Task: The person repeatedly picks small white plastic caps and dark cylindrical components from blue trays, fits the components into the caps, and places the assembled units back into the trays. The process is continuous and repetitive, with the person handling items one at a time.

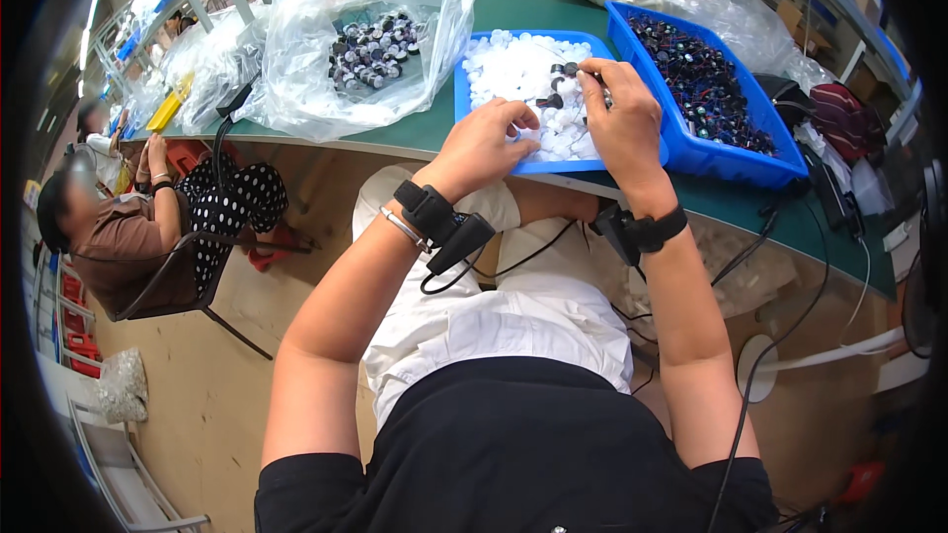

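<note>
A blue tray (462,99) full of small white plastic caps (513,69) sits at the near edge of the green table. My left hand (486,143) rests on its near side, fingers curled over one white cap. My right hand (620,114) hovers over the tray's right part and pinches a small dark part (571,69) at its fingertips. A few more dark parts (550,101) lie on the white caps between my hands. Both wrists wear black straps with cables.
A second blue tray (780,170) of small dark wired parts stands to the right. A clear plastic bag (296,69) holding dark round parts lies to the left. Another person (128,227) sits on a chair at the far left. More bags line the table's back.
</note>
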